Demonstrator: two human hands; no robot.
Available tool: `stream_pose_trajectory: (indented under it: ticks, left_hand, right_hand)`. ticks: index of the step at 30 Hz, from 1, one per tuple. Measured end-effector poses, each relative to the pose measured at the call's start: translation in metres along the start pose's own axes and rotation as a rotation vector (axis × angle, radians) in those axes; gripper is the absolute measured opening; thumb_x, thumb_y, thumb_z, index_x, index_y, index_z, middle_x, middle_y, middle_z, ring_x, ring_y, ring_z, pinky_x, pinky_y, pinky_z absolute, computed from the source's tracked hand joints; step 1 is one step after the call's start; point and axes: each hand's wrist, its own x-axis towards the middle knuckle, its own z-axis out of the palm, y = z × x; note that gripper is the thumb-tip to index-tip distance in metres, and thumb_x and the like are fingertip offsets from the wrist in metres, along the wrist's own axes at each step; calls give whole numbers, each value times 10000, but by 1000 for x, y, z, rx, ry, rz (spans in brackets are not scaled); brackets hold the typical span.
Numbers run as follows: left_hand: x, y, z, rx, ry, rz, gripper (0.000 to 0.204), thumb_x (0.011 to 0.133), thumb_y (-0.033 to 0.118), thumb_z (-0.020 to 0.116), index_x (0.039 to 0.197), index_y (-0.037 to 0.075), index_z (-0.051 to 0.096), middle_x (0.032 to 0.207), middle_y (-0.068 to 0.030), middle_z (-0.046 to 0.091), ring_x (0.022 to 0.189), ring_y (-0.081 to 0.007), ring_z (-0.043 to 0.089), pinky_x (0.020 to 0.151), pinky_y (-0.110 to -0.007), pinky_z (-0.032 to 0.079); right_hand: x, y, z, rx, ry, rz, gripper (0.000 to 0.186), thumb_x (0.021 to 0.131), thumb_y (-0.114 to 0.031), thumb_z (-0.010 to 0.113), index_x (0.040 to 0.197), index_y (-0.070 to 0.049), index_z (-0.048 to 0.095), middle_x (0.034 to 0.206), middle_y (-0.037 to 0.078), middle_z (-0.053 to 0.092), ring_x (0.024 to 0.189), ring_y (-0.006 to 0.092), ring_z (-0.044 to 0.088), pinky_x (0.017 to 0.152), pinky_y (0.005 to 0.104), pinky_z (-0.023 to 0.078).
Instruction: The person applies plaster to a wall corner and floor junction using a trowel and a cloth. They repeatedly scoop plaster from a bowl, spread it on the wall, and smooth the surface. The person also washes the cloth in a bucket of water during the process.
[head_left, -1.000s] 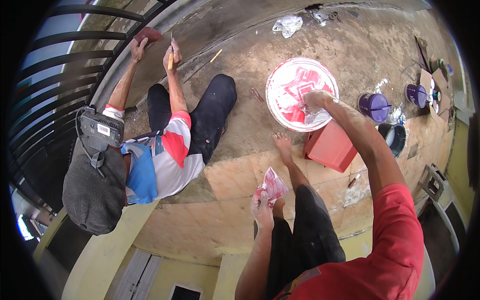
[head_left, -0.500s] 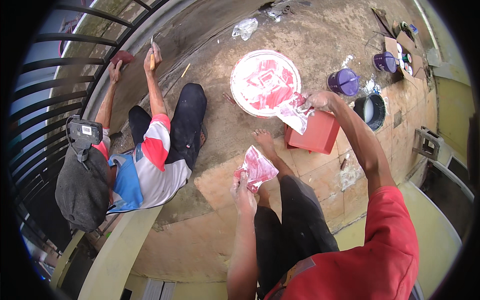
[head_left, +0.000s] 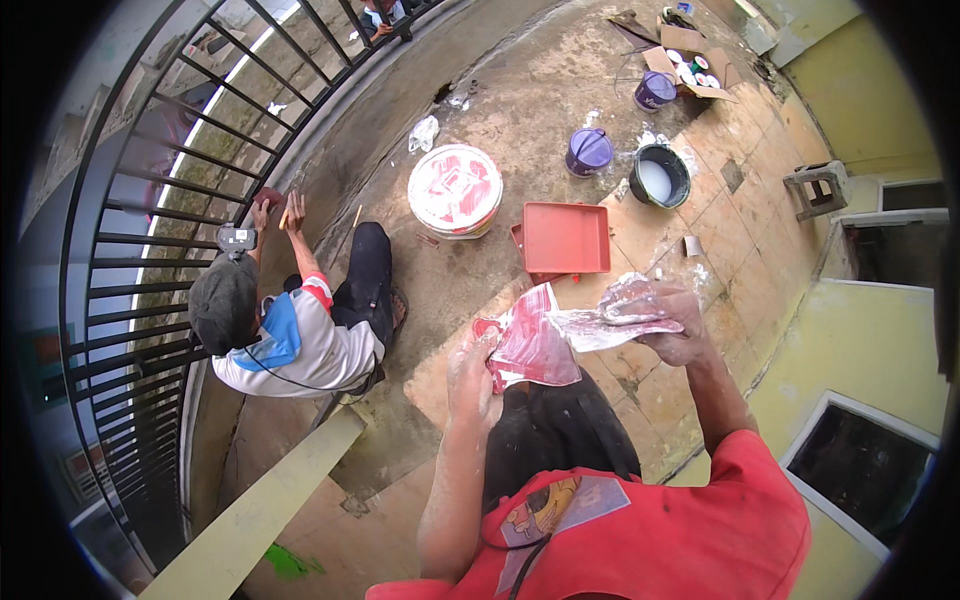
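My left hand (head_left: pixel 470 370) grips a red triangular spreader (head_left: pixel 535 345) streaked with white paste. My right hand (head_left: pixel 665 320), coated in white paste, holds a paste-laden spreader (head_left: pixel 610 325) flat against the right side of the red one. Beyond my hands lie a red rectangular tray (head_left: pixel 565 235) and a round white lid (head_left: pixel 455 185) smeared red and white on a bucket. A co-worker in a cap (head_left: pixel 225 305) crouches at the left, a red piece and a yellow-handled tool in their hands (head_left: pixel 293 213) against the low wall.
Purple pails (head_left: pixel 590 150), a black bucket of pale liquid (head_left: pixel 658 182), a cardboard box of containers (head_left: pixel 700 75) and a concrete block (head_left: pixel 815 188) stand at the right. A black railing (head_left: pixel 150 265) curves along the left, with another person (head_left: pixel 378 18) beyond it.
My right hand has left the lid and come back toward my body, meeting the red spreader in my left hand, which has risen slightly. The view has shifted.
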Motion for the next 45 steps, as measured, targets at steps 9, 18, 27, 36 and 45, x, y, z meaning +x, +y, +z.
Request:
stream_pose_trajectory:
  ticks: [9,18,27,36,45]
  left_hand:
    - [-131,-33,178,237,-470,-72,311,1014,25,472,1274,-106,579,1105,-130,693,953,-166,692,883,-324,561]
    - [-163,-184,297,430,-674,-228,308,1017,75,492,1261,-92,581,1073,-119,702,940,-155,697,843,-312,570]
    - [-176,-309,417,545,-830,-319,338,1023,115,508,1274,-98,582,1092,-132,700,934,-177,707,816,-308,582]
    - [-144,-397,501,661,-889,-471,285,1014,115,544,1223,-64,619,1035,-84,693,860,-133,677,775,-276,560]
    - [-36,-402,604,612,-849,-443,248,1013,88,527,1207,-42,612,1001,-65,690,834,-112,671,727,-241,543]
  right_hand:
    - [-176,-106,-42,-624,396,-359,312,774,-280,794,1045,-128,806,1141,78,751,1101,313,707,961,447,541]
    - [-360,-142,-143,-888,691,-169,328,716,-240,830,1022,-126,803,1144,62,749,1133,298,691,984,440,548]
    - [-491,-145,-231,-500,1237,20,229,860,-85,765,1080,-21,760,1059,154,742,1053,304,715,913,459,576]
    - [-481,-101,-331,1102,1130,-37,220,897,-182,785,956,-35,632,757,41,665,509,133,625,418,255,483]
    - [-476,-14,-416,981,1160,163,257,897,-216,784,977,-53,602,715,-4,609,516,89,577,403,239,441]
